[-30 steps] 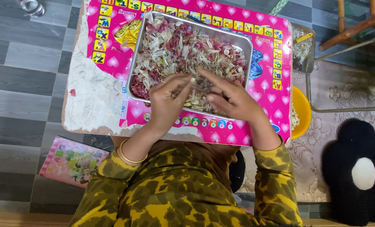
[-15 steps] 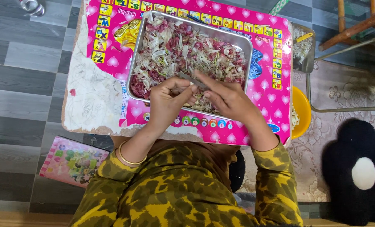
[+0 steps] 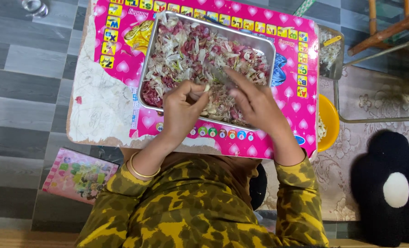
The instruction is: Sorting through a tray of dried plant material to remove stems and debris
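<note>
nearest to the camera are the person's two sleeves in a yellow and brown camouflage pattern [image 3: 200, 206], and a gold bangle [image 3: 142, 171] sits on the left wrist. on the floor at the near left lies a pink picture book [image 3: 78, 174]. at the near right there is a black flower-shaped cushion with a white middle [image 3: 392, 188], on a pale patterned rug [image 3: 351, 151].

the left hand [image 3: 182, 110] is over the near edge of a metal tray [image 3: 269, 50]. its thumb and fingers are pinched together on a small pale piece [image 3: 207, 87] of the mix, just above the pile. the right hand [image 3: 255, 102] is just beside it, a little to the right, with the fingers spread open and lying on the mix; it clamps nothing that can be seen. the two hands are close but not touching.

the tray is full of pale and dark red peels and scraps [image 3: 200, 53], and it stands on a pink board with hearts and small letter squares [image 3: 300, 105], whose left side is worn white. at the right edge of the board a yellow bowl [image 3: 329, 124] shows partly, and farther right stands another small metal container with pale pieces [image 3: 329, 53]. at the far right are wooden chair legs [image 3: 383, 32].
</note>
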